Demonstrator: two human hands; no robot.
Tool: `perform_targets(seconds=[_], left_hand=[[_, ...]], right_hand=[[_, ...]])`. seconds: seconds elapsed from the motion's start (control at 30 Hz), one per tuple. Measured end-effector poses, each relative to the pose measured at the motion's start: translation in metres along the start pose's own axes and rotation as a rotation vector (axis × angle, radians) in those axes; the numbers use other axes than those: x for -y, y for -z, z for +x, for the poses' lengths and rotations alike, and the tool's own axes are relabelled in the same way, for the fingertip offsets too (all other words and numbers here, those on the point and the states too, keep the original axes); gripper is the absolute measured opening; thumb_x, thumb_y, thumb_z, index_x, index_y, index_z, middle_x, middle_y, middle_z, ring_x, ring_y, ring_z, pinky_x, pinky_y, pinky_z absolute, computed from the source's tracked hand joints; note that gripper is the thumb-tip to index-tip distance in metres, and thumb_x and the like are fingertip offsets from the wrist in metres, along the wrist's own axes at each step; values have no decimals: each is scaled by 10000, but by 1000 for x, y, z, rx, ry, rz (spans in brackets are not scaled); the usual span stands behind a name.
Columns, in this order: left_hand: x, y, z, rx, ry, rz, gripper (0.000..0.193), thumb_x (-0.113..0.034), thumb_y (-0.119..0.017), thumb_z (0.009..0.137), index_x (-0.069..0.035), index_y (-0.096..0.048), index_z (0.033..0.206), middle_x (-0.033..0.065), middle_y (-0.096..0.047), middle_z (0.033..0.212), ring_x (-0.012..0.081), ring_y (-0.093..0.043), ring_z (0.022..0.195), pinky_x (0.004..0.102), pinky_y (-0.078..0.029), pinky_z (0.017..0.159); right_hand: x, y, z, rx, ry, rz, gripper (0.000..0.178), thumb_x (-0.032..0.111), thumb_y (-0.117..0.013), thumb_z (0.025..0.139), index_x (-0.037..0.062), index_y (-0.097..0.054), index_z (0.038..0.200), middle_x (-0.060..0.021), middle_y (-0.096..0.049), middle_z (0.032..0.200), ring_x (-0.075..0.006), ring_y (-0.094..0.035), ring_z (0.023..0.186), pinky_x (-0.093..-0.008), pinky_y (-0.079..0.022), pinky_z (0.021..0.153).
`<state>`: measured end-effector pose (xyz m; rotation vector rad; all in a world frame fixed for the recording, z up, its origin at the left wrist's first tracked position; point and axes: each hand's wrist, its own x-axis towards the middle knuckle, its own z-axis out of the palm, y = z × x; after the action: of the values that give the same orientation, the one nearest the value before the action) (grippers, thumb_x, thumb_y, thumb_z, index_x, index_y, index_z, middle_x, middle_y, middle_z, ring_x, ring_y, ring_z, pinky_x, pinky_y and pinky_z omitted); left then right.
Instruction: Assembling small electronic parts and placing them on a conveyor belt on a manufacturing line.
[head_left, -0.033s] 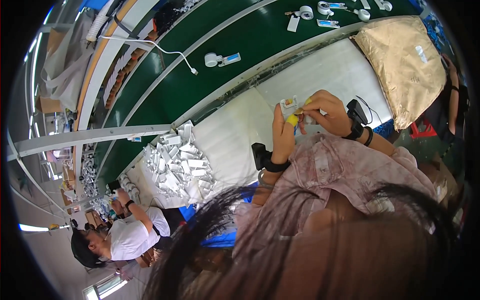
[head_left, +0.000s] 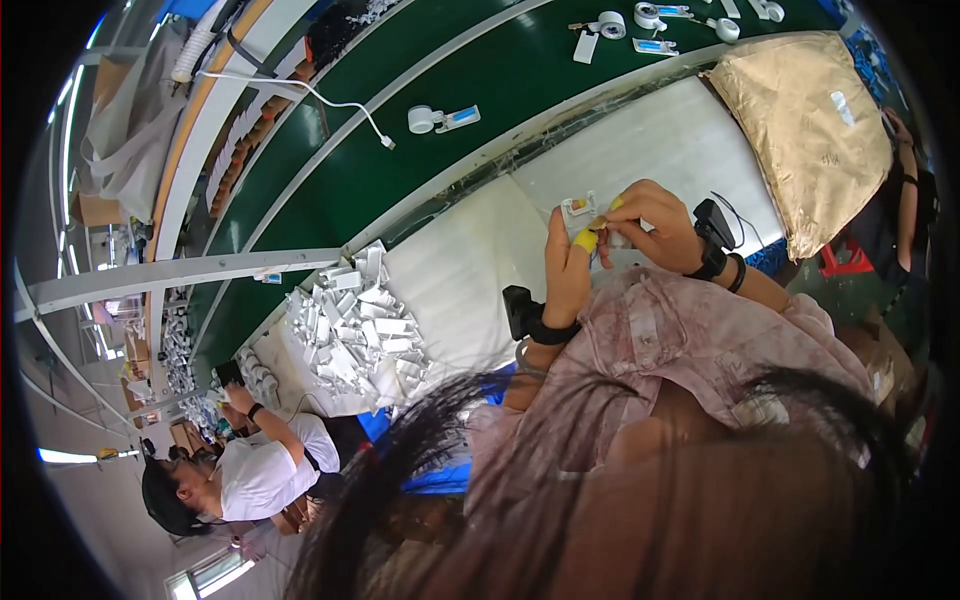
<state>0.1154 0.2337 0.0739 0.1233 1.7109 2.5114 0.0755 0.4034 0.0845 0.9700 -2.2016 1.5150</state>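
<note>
White-covered workbench (head_left: 460, 260) beside a green conveyor (head_left: 330, 160); small white housing (head_left: 577, 206) held up over the bench, between two bare hands.

Left hand (head_left: 566, 275) closed on the white housing; right hand (head_left: 655, 225) pinching a small brownish piece (head_left: 599, 223) just beside the housing, exact contact too small to tell; yellow covers (head_left: 585, 240) on fingertips of both hands; black wrist device (head_left: 520, 312) on the left wrist, another on the right; leftward on the bench, heap of white parts (head_left: 360, 330); rightward, large brown paper package (head_left: 805, 130); on the conveyor, white round-headed devices (head_left: 423, 119), with white cable (head_left: 340, 103) ending near the leftmost; farther left, co-worker (head_left: 265, 470) in white top and dark cap.
</note>
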Motion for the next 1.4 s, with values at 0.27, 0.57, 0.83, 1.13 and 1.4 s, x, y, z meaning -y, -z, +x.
perform_targets(seconds=[0.27, 0.57, 0.83, 1.13, 1.4], left_hand=[[-2, -4, -1, 37, 48, 54, 366, -47, -393, 896, 0, -393, 1259, 89, -538, 949, 134, -534, 721, 262, -484, 580], [-5, -11, -1, 16, 28, 64, 307, -13, -385, 872, 9, -440, 1174, 42, -521, 846, 88, -500, 698, 221, -442, 571], [-7, -8, -2, 15, -3, 88, 252, -44, -412, 889, 3, -477, 1128, 30, -516, 821, 76, -484, 673, 211, -411, 539], [5, -7, -3, -25, -137, 220, 210, -114, -510, 909, 23, -504, 1068, 65, -503, 840, 104, -476, 633, 234, -375, 508], [6, -8, -3, -54, -85, 237, 206, -124, -499, 930, 18, -510, 1079, 69, -495, 848, 116, -479, 617, 248, -384, 494]], right_hand=[[3, 1, 6, -61, 101, -47, 221, -37, -743, 685, 41, -642, 865, -87, -580, 839, -259, -565, 793, -350, -461, 693], [3, 2, 4, -71, 104, -77, 225, -39, -747, 674, 42, -652, 861, -86, -559, 842, -258, -553, 799, -342, -458, 701], [3, -2, 3, -96, 116, -134, 220, -9, -751, 671, 57, -650, 856, -82, -570, 830, -263, -565, 775, -347, -464, 656], [9, 0, 6, -67, 119, -129, 236, -10, -745, 662, 50, -640, 864, -94, -565, 835, -290, -558, 813, -368, -466, 709], [8, 0, 7, -61, 127, -160, 232, -3, -743, 661, 51, -641, 862, -91, -567, 837, -294, -556, 836, -374, -463, 737]])
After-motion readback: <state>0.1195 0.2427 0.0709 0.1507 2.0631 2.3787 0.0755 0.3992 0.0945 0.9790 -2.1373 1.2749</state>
